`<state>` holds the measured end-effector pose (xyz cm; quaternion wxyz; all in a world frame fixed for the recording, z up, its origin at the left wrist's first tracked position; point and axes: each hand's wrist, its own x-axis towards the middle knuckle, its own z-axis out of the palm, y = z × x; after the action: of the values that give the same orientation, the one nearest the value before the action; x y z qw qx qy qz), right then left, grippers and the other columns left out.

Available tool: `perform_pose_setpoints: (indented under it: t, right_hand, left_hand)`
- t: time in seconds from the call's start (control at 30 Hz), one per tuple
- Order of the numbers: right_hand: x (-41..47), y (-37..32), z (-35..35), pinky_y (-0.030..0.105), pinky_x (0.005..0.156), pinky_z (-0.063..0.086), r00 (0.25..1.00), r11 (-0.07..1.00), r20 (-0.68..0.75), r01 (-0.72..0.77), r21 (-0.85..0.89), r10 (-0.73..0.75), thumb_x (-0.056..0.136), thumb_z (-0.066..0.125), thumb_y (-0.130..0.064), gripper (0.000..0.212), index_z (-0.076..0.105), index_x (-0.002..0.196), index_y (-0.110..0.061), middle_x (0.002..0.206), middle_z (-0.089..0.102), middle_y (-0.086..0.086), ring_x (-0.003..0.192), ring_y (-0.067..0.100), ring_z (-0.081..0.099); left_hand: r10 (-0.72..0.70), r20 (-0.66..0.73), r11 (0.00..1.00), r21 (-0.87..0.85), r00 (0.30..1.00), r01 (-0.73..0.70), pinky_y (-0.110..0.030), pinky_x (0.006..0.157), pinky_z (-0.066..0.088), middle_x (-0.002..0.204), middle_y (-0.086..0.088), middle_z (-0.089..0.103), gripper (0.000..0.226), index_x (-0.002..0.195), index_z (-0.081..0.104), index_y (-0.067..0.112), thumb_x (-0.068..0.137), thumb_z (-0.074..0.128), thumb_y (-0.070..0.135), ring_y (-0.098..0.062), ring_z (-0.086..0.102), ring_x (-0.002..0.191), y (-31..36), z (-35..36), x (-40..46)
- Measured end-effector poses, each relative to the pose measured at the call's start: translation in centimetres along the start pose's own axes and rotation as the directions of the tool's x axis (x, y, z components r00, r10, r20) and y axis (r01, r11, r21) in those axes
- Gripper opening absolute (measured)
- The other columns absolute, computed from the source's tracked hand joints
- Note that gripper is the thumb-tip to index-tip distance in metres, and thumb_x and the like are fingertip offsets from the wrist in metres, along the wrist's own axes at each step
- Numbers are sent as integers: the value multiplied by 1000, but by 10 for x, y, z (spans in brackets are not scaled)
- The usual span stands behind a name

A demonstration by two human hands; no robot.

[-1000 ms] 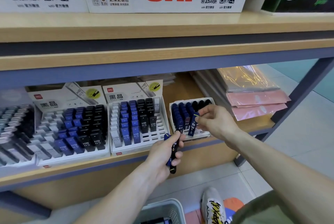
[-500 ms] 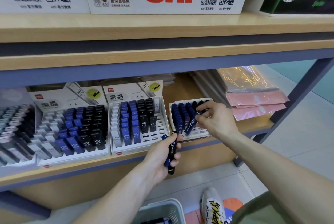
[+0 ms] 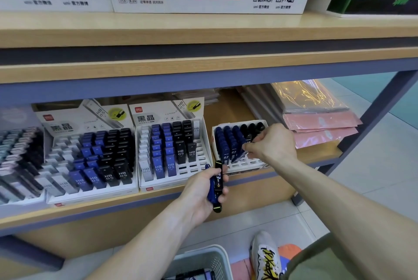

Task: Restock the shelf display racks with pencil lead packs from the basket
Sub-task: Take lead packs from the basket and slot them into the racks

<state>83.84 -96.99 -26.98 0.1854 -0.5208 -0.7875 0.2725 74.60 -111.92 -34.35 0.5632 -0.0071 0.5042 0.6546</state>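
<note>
My right hand pinches a dark blue lead pack that stands tilted in the front of the small white display rack on the lower shelf. That rack holds rows of blue and black packs. My left hand is closed around a few spare lead packs, blue and black, just in front of the shelf edge. The grey basket sits on the floor below, with dark packs inside.
Two larger white racks of HB 0.5 packs stand to the left. Pink plastic-wrapped packets lie to the right. The wooden upper shelf carries white uni boxes. A blue shelf post and my shoe are at right.
My right hand has pushed the blue pack down and forward into the small rack's front row. My left hand stays put with its packs.
</note>
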Motion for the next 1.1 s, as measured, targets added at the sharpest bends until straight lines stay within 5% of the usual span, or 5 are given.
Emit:
perform_pose_setpoints:
  t: [0.27, 0.53, 0.9, 1.03, 1.1]
  right_hand:
    - [-7, -15, 10, 19, 46, 29, 996, 994, -30, 80, -74, -82, 67, 89, -29, 24, 73, 62, -12, 63, 67, -1, 60, 12, 57]
    - [-5, -20, 13, 25, 60, 43, 997, 990, -36, 66, -123, -71, 63, 90, -31, 28, 73, 73, -12, 78, 70, 4, 77, 20, 67]
    - [-13, -27, 12, 26, 65, 58, 999, 998, 46, 6, -65, -3, 68, 89, -29, 25, 76, 75, -9, 57, 70, -4, 65, 6, 67]
    - [-13, -22, 10, 21, 54, 50, 997, 998, 52, -45, -52, 48, 69, 89, -24, 21, 73, 72, -10, 48, 64, -8, 54, 0, 61]
    - [-15, -22, 11, 23, 62, 54, 997, 999, 58, -42, -24, 43, 72, 89, -24, 24, 69, 63, -14, 49, 65, -8, 56, 1, 63]
  left_hand:
    - [-1, -29, 1000, 0, 1000, 1, -25, 39, 34, 78, -8, 67, 30, 125, 67, 0, 100, 54, 10, -19, 52, 52, 0, 0, -2]
    - [11, -32, 1000, 17, 999, -11, -25, 38, 35, 79, -9, 70, 29, 127, 64, 1, 100, 55, 8, -19, 54, 52, -1, -2, -1]
    - [33, -27, 997, 70, 999, -31, -24, 39, 36, 83, -11, 73, 28, 127, 59, 0, 99, 59, 6, -20, 55, 50, 0, 0, -6]
    - [36, -12, 996, 80, 999, -34, -25, 40, 36, 85, -13, 73, 21, 119, 59, 0, 99, 59, 5, -21, 55, 52, 1, 0, -7]
    - [42, -6, 996, 83, 999, -41, -26, 40, 36, 87, -14, 72, 18, 117, 59, 0, 99, 59, 4, -21, 55, 53, 1, 1, -8]
